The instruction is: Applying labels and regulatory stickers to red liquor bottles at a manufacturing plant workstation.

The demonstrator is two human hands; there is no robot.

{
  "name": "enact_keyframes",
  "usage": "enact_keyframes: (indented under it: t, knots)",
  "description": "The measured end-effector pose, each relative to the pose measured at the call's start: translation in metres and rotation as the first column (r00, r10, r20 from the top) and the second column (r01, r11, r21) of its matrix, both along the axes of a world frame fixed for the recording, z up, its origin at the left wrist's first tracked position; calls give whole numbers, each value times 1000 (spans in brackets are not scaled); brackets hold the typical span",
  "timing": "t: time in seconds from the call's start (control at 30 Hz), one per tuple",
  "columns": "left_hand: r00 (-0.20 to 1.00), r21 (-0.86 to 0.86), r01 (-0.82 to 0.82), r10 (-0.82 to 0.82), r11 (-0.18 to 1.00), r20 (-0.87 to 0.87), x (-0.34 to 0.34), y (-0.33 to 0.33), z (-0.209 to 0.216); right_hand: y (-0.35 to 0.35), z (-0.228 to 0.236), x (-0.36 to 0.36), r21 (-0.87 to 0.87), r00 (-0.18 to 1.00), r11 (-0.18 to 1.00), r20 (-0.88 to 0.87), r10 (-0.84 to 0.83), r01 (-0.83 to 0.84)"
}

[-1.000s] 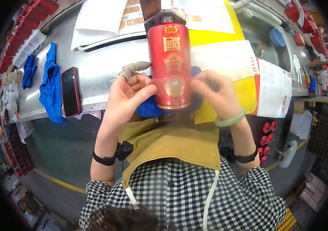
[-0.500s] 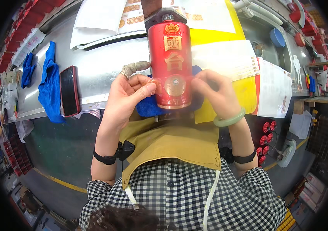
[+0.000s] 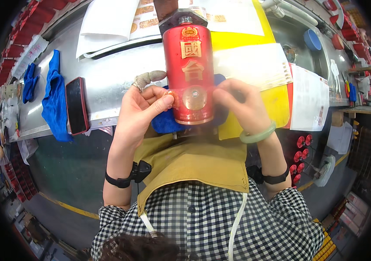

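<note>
A red bottle (image 3: 188, 71) with raised gold lettering lies with its neck pointing away from me, its base toward my apron. Across its lower part runs a thin clear film strip (image 3: 176, 96) bearing a round gold emblem (image 3: 194, 97). My left hand (image 3: 144, 104) pinches the strip's left end between thumb and fingers; a grey knitted cover sits on its raised index finger. At the bottle's right side, my right hand (image 3: 240, 102) has its fingers closed at the strip's other end, fingertips slightly blurred. Blue padding (image 3: 166, 122) shows under the bottle.
A dark metal holder (image 3: 181, 17) surrounds the bottle's neck. On the steel bench (image 3: 107, 82) lie a phone (image 3: 77, 105), a blue cloth (image 3: 53, 102) and white sheets (image 3: 107, 24). Yellow sheeting (image 3: 276, 102) and papers (image 3: 308, 98) lie right; a blue bowl (image 3: 313, 40) stands beyond.
The bottle and its surroundings sit slightly farther left in the picture. Both hands stay at the bottle's sides, with little change in their hold.
</note>
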State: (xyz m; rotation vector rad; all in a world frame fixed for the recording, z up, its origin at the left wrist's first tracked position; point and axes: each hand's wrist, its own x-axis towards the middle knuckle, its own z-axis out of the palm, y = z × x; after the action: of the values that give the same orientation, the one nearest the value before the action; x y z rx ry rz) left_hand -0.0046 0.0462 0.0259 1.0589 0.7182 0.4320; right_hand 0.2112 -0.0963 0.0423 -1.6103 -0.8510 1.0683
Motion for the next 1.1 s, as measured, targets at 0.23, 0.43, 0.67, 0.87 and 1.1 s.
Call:
enact_keyframes:
  t: [0.23, 0.43, 0.67, 0.87, 1.1]
  knots:
    - [1000, -1, 1, -1, 1000, 19, 0, -1, 0, 0, 1, 0, -1, 1000, 1000, 10, 4, -4]
    - [1000, 20, 8, -9, 1000, 28, -2, 1, -3, 1, 2, -1, -13, 1000, 1000, 4, -9, 9]
    - [1000, 9, -6, 6, 1000, 22, -1, -1, -1, 0, -1, 0, -17, 1000, 1000, 26, 1, 0]
    - [1000, 2, -11, 11, 1000, 19, -1, -1, -3, 0, 1, 1, -42, 1000, 999, -24, 6, -8]
    - [1000, 8, -24, 24, 1000, 1, -1, -2, -2, 1, -1, 0, 11, 999, 1000, 49, 16, -17]
